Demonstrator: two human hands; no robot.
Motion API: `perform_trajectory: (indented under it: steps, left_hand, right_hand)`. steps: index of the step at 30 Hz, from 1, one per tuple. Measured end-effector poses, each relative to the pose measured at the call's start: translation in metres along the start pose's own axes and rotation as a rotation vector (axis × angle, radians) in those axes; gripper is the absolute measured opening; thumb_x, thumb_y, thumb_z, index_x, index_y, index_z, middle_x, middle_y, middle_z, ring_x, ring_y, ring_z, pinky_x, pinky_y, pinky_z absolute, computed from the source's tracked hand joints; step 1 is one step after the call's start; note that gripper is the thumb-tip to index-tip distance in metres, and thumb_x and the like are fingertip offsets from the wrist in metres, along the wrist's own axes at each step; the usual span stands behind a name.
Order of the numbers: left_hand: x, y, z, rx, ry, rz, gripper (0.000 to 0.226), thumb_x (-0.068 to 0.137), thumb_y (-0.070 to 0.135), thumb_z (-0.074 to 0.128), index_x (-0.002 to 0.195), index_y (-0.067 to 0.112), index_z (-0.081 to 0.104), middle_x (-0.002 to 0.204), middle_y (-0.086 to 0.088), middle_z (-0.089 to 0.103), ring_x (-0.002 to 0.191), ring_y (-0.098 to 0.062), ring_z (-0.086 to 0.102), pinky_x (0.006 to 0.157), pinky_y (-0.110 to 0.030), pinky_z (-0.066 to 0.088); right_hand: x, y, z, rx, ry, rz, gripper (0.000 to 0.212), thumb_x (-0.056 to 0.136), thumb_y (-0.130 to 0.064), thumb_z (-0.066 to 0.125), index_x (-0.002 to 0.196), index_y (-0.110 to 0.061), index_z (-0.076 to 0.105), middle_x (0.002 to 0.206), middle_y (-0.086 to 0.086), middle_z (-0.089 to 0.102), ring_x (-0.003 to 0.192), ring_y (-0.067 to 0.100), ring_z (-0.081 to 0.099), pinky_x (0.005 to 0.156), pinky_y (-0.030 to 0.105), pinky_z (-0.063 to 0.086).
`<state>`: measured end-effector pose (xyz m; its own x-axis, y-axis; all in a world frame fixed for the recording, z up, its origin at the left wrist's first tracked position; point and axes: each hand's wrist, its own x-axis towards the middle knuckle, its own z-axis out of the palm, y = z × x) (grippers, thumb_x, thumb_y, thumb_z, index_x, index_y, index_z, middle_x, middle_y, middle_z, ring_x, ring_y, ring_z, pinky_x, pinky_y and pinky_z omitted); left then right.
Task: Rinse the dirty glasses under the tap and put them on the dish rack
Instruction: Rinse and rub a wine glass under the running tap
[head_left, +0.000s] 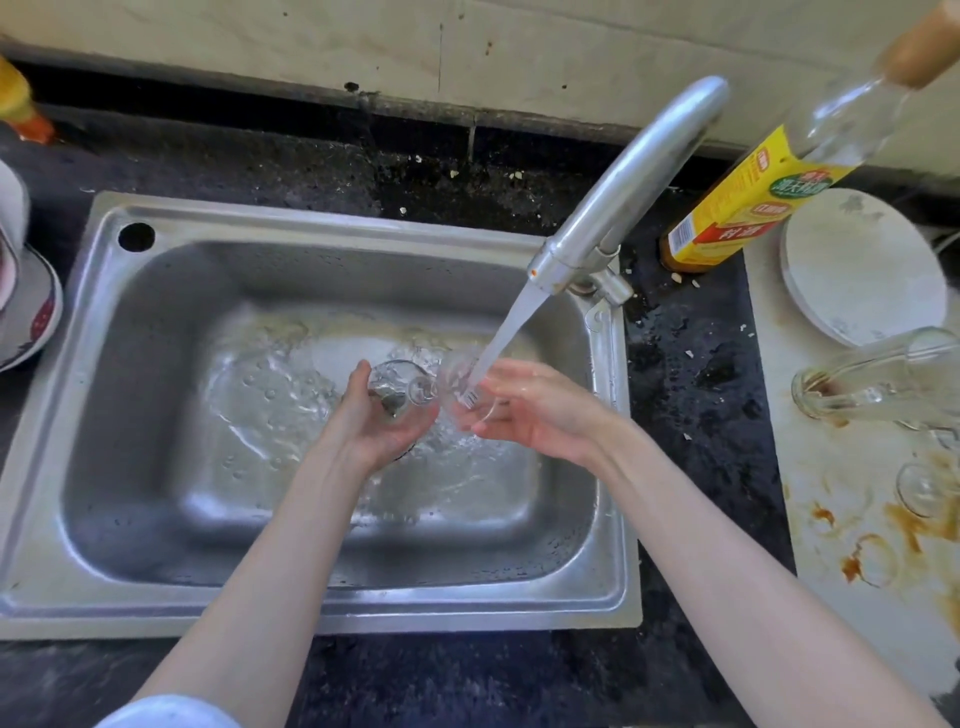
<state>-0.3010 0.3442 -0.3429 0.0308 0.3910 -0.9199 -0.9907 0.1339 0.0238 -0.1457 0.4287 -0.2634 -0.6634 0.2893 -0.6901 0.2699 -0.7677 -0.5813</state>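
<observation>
**Glass rinse under running tap**

Our left hand (382, 415) cupped a small glass (396, 387); our right hand (524, 410) gripped a second glass (457, 384) under the tap (623, 182) stream, over the sink (104, 364). Bottle (748, 208) label: yellow, writing unreadable.

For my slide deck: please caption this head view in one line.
Both hands, left hand and right hand, hold small clear glasses under the running tap over a steel sink.
</observation>
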Motion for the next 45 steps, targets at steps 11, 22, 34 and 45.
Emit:
perform_trajectory:
  steps: [11,22,34,45]
  left_hand:
    - [-0.003,-0.012,0.002,-0.026,0.056,-0.002,0.069,0.088,0.054,0.051,0.134,0.005,0.036,0.108,-0.025,0.053,0.072,-0.035,0.063,0.047,-0.04,0.054]
    - [-0.011,-0.007,0.007,0.19,0.018,0.439,0.073,0.09,0.045,0.052,0.144,0.01,0.017,0.13,-0.019,0.043,0.099,-0.027,0.059,0.073,-0.035,0.053]
    - [-0.055,-0.011,0.024,0.784,-0.041,0.873,0.092,0.064,0.066,0.068,0.136,0.021,0.033,0.117,-0.002,0.06,0.105,-0.016,0.06,0.101,-0.045,0.041]
    - [-0.075,-0.035,0.031,1.418,-0.244,0.85,0.067,0.064,0.03,0.083,0.117,0.03,0.043,0.11,0.012,0.059,0.093,-0.007,0.063,0.083,-0.021,0.049]
  right_hand:
    - [-0.001,0.01,0.013,0.112,-0.02,-0.08,0.012,0.085,0.001,0.059,0.092,-0.008,0.058,0.065,0.005,0.062,0.052,0.011,0.056,0.046,0.014,0.044]
    - [0.0,0.03,-0.006,0.097,0.142,-0.007,0.025,0.079,-0.037,0.064,0.091,-0.018,0.054,0.065,0.0,0.051,0.054,0.011,0.044,0.053,0.021,0.037]
    - [0.009,0.025,0.016,-0.83,0.186,-0.156,0.016,0.093,-0.021,0.057,0.081,-0.014,0.066,0.074,-0.005,0.066,0.064,0.002,0.058,0.065,0.019,0.046]
    - [-0.007,0.049,-0.019,-0.701,0.355,-0.197,0.013,0.084,-0.011,0.068,0.095,-0.011,0.075,0.086,-0.002,0.071,0.076,0.002,0.062,0.073,0.011,0.045]
